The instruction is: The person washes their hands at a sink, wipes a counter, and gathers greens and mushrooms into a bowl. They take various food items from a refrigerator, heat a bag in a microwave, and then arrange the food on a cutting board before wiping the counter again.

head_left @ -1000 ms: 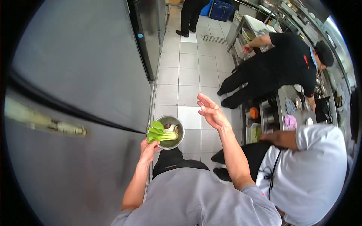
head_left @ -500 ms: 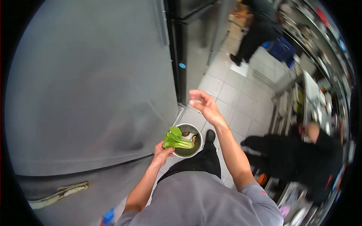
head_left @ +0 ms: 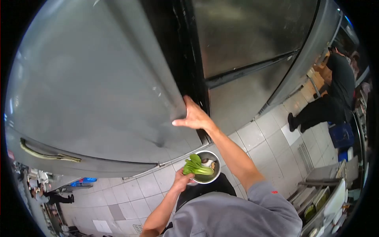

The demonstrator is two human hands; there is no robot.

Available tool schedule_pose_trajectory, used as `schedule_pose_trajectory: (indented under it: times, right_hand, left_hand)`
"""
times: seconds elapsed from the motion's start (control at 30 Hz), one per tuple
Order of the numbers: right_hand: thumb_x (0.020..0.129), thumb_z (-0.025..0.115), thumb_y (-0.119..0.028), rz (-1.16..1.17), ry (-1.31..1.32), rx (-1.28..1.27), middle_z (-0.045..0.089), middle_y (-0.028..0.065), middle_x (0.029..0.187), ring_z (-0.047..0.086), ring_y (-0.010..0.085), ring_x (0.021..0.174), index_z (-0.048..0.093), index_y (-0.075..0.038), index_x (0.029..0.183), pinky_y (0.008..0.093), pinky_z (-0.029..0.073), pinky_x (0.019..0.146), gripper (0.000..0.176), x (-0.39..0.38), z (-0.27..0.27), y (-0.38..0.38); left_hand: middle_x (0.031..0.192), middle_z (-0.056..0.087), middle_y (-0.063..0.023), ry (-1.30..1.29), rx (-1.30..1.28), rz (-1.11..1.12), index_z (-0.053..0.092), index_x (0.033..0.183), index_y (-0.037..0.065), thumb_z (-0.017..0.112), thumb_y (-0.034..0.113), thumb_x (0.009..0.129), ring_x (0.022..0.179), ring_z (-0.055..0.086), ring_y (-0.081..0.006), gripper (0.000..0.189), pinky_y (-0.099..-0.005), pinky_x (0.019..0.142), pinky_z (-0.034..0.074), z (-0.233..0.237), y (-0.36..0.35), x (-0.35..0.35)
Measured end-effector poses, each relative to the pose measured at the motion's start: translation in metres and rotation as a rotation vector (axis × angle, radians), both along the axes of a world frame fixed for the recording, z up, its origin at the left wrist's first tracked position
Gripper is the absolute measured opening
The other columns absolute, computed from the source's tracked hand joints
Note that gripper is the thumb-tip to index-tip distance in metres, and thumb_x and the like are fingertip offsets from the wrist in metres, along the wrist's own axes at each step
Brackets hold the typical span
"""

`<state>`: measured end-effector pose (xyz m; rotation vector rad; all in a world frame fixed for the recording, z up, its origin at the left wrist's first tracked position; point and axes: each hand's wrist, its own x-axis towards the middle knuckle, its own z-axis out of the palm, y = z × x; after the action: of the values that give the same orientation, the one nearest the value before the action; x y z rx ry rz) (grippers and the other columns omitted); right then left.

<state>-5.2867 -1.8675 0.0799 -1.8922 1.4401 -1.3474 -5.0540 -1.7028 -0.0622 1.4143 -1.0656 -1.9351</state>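
Held steel bowl (head_left: 203, 179) and leafy green (head_left: 198, 169) together in left hand (head_left: 182, 181), low beside grey door (head_left: 98, 91), rested right hand (head_left: 195, 116) at door's edge, could not tell whether closed on it, and seemed wisest to keep bowl level and clear of door.

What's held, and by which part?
Left hand: round silver metal bowl, by its left rim; perhaps also the leafy green vegetable. Right hand: on the edge of the grey metal door, grip unclear.

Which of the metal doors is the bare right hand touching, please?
The large grey metal door at upper left; the bare right hand is on its edge, not on the darker doors.
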Motion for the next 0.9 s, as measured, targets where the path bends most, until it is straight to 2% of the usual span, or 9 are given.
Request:
schedule_pose_trajectory:
  times: [0.03,0.07,0.13,0.3,0.4,0.5,0.63,0.73,0.9]
  right_hand:
    - [0.063,0.082,-0.041,0.098,0.015,0.079,0.039,0.0373,0.133,0.041,0.0449,0.127,0.034,0.017,0.129,0.0426,0.037,0.105,0.101,-0.008,0.014,0.015]
    - [0.064,0.081,-0.038,0.101,0.017,0.116,0.044,0.0367,0.126,0.046,0.0469,0.12,0.035,0.017,0.128,0.0433,0.041,0.101,0.096,-0.013,0.022,0.033]
    - [0.067,0.078,-0.035,0.134,0.041,0.03,0.051,0.0316,0.11,0.052,0.0455,0.107,0.043,0.012,0.116,0.0451,0.046,0.088,0.077,-0.021,0.02,0.064]
    - [0.074,0.075,-0.026,0.42,-0.095,0.046,0.054,0.0201,0.114,0.055,0.0389,0.106,0.053,0.001,0.11,0.0442,0.048,0.085,0.05,-0.061,0.017,0.138]
    - [0.076,0.075,-0.016,0.034,0.017,0.057,0.056,0.0165,0.115,0.056,0.0376,0.104,0.059,-0.007,0.108,0.0422,0.047,0.089,0.037,-0.094,-0.009,0.16]
    - [0.078,0.073,-0.019,-0.078,0.196,0.226,0.056,0.0193,0.117,0.055,0.038,0.108,0.06,-0.005,0.108,0.0422,0.046,0.09,0.035,-0.139,-0.04,0.167]
    - [0.087,0.063,-0.019,0.221,0.044,0.634,0.066,0.0205,0.093,0.064,0.0371,0.089,0.062,-0.002,0.102,0.0419,0.049,0.078,0.023,-0.147,-0.039,0.161]
    - [0.087,0.06,-0.016,0.391,0.121,0.456,0.067,0.0197,0.085,0.064,0.0376,0.084,0.063,-0.002,0.1,0.0414,0.049,0.074,0.019,-0.118,-0.05,0.15]
    - [0.088,0.057,-0.015,0.642,0.239,0.452,0.065,0.0236,0.088,0.063,0.0407,0.086,0.061,-0.001,0.1,0.0437,0.048,0.073,0.019,-0.03,-0.065,0.122]
  left_hand:
    - [0.096,0.068,-0.007,-0.014,-0.002,-0.01,0.06,0.111,0.0,0.065,-0.006,0.076,0.075,0.067,-0.0151,0.035,-0.0259,0.055,0.058,0.006,0.004,-0.018]
    - [0.096,0.068,-0.0072,-0.03,0.005,-0.039,0.06,0.111,0.0,0.064,-0.005,0.077,0.075,0.067,-0.0154,0.035,-0.0263,0.056,0.058,0.006,0.006,-0.036]
    - [0.096,0.067,-0.0073,-0.063,0.043,-0.047,0.059,0.113,-0.001,0.063,-0.005,0.078,0.075,0.066,-0.0156,0.035,-0.0271,0.057,0.059,0.008,0.013,-0.067]
    - [0.099,0.064,-0.0091,-0.058,0.014,-0.142,0.056,0.116,-0.002,0.061,-0.002,0.081,0.081,0.065,-0.0175,0.036,-0.0311,0.062,0.059,0.019,0.029,-0.122]
    - [0.1,0.063,-0.0123,-0.109,-0.099,-0.094,0.05,0.119,-0.003,0.06,0.002,0.082,0.081,0.065,-0.0187,0.038,-0.0302,0.06,0.058,0.028,0.038,-0.15]
    - [0.094,0.063,-0.0104,-0.036,-0.165,0.125,0.049,0.116,-0.004,0.059,0.002,0.081,0.079,0.064,-0.0185,0.036,-0.0301,0.061,0.056,0.034,0.047,-0.167]
    - [0.097,0.064,-0.011,-0.078,-0.242,0.205,0.049,0.12,-0.004,0.059,0.002,0.081,0.082,0.064,-0.018,0.04,-0.0292,0.058,0.053,0.028,0.051,-0.151]
    - [0.102,0.063,-0.0108,-0.18,-0.326,0.206,0.047,0.122,-0.004,0.058,-0.001,0.082,0.083,0.066,-0.0186,0.042,-0.0299,0.064,0.059,0.049,0.069,-0.122]
    - [0.105,0.064,-0.0098,-0.023,-0.102,0.418,0.051,0.121,-0.001,0.061,0.003,0.086,0.088,0.066,-0.0201,0.036,-0.0302,0.061,0.06,0.054,0.097,-0.062]
